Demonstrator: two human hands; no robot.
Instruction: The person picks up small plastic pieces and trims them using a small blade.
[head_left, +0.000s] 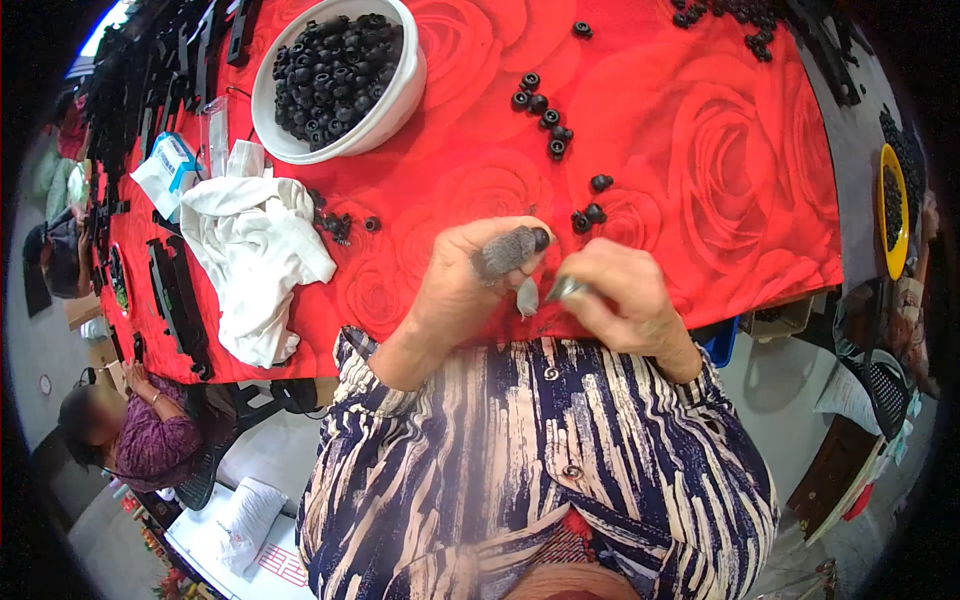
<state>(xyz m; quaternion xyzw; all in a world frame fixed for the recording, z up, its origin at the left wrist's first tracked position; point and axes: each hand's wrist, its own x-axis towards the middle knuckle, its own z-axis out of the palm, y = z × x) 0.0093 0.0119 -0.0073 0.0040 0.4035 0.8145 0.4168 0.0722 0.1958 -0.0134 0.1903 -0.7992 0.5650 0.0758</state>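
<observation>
A block of red printed characters stands on the flat white surface at the lower left, distorted near the rim. Beside it, the crumpled white sack carries faint lettering, too small to make out. The small white-and-blue packet on the red rose-patterned tablecloth bears fine print, likewise unreadable.

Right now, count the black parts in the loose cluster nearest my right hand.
3 show: an upper part, and below it a right part and a left part, close together on the red cloth. Your right hand may hide more.
</observation>
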